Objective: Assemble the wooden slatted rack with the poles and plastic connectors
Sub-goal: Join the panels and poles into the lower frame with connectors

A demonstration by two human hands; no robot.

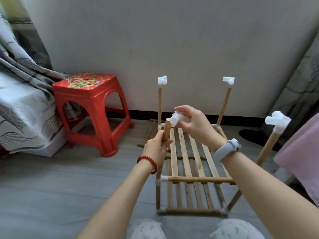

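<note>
I count four upright poles on the rack. Three of them carry a white connector on top: the far left one, the far right one, and the near right one. The fourth upright, the near left pole, has a bare top. A fourth loose connector is in my right hand.

The rack has two slatted shelves. On the upper shelf I can count about five slats running away from me; the lower shelf shows through under it, and its slats I cannot count surely. White connectors join the corners, for example at the near left corner. Some more wooden pieces lie on the floor behind the rack, near the wall.

My left hand is curled firmly around the near left pole, a little under its top. My right hand pinches the loose connector with the fingers and thumb bent around it. The open socket of this connector points down and to the left, and it is just beside the bare pole end, perhaps touching it; it is not seated over it.

A red plastic stool stands at the left, beside a bed with grey patterned cloth.
</note>
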